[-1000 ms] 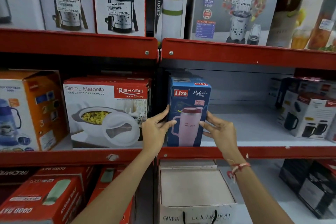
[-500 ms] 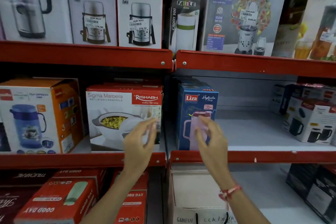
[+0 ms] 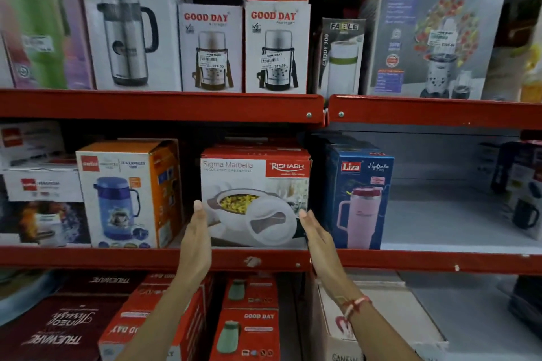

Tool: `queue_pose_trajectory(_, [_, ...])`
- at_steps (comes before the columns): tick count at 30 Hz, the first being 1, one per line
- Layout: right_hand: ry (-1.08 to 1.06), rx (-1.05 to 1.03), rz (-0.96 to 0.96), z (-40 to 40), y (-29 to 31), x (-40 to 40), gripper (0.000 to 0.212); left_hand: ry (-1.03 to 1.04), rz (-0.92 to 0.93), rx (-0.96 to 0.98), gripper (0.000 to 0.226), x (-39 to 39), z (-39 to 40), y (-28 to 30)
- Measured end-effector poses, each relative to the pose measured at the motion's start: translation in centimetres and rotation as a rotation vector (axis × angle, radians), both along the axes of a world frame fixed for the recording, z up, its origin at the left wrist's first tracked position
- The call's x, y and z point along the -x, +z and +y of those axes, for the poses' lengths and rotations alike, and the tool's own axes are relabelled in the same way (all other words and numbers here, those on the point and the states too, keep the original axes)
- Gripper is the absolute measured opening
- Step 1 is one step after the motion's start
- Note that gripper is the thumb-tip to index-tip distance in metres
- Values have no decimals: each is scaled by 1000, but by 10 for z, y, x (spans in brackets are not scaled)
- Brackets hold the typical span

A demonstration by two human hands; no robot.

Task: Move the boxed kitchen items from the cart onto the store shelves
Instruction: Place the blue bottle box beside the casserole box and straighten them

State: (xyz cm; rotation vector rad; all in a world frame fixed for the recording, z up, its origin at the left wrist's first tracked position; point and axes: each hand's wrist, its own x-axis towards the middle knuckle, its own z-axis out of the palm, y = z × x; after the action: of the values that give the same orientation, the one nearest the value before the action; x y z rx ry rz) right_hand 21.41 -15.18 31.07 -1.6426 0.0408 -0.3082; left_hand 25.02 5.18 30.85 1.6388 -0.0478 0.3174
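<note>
Blue, the tumbler box [image 3: 359,196] has been released on the middle shelf [image 3: 440,261]; the left hand [image 3: 197,231] and right hand [image 3: 315,233], fingers straight and holding nothing, now flank the casserole box [image 3: 255,184], probably for straightening.

Even, moderately dim indoor light is falling from above and in front, leaving the gaps behind the boxes and under each red shelf lip [image 3: 164,105] sitting in deep shadow, with no hard glare showing apart from a soft sheen on the plastic-wrapped Prestige blender box [image 3: 434,26]. Centre print on the Rishabh casserole box [image 3: 255,193] is reading fairly sharp. The far left green box [image 3: 35,23] and the mug boxes [image 3: 519,187] at the right edge are smearing into blur, and the wide-angle lens is bowing shelf lines toward the corners.
</note>
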Motion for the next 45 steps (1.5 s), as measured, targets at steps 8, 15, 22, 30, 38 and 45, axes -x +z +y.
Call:
queue_pose_trajectory(8, [14, 105, 11, -4, -1, 2, 69, 47, -42, -86, 73, 9, -2, 4])
queue_pose_trajectory(15, [-484, 13, -382, -39, -1, 21, 42, 252, -450, -75, 42, 22, -50, 5])
queue_pose_trajectory(22, [-448, -49, -187, -101, -12, 12, 61, -446, -113, -155, 59, 47, -168, 11])
queue_pose_trajectory(30, [-238, -60, -103, -123, -15, 14, 50, -410, 103, -72, 92, 36, -202, 6])
queue_pose_trajectory(38, [-406, 63, -138, -108, -17, 27, 63, -472, 22, -88, 81, 33, -188, -12])
queue_pose_trajectory(45, [-193, 223, -84, -37, -99, 72, 15, -45, -30, -94, 47, 69, -100, -94])
